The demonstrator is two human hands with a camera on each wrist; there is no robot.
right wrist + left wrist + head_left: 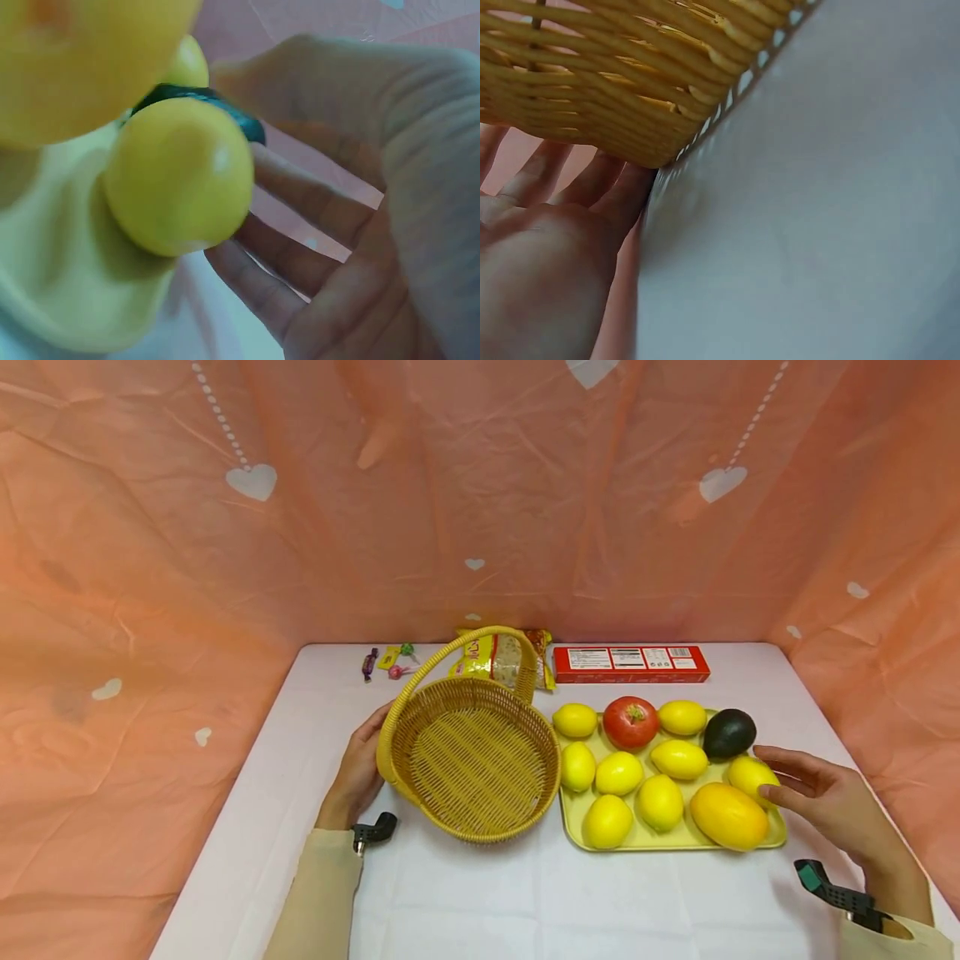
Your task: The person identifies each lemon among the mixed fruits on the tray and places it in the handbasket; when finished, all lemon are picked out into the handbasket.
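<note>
A yellow woven basket (477, 768) with an arched handle stands left of the tray, its inside bare. My left hand (362, 774) rests at its left side; in the left wrist view, extended fingers (592, 184) touch the woven wall, their tips partly hidden. At the right end of a pale yellow tray (682, 842), my right hand (836, 797) is spread around a lemon (750, 777). In the right wrist view, fairly straight fingers lie beside and behind that lemon (180, 180). A mango (729, 816) and a dark avocado (730, 734) are next to it.
Several other lemons (660, 803) and a red round fruit (631, 722) fill the tray. Behind stand a red box (632, 664), a yellow snack bag (483, 658) and small candies (395, 672). Orange cloth (480, 510) surrounds the white table (465, 902).
</note>
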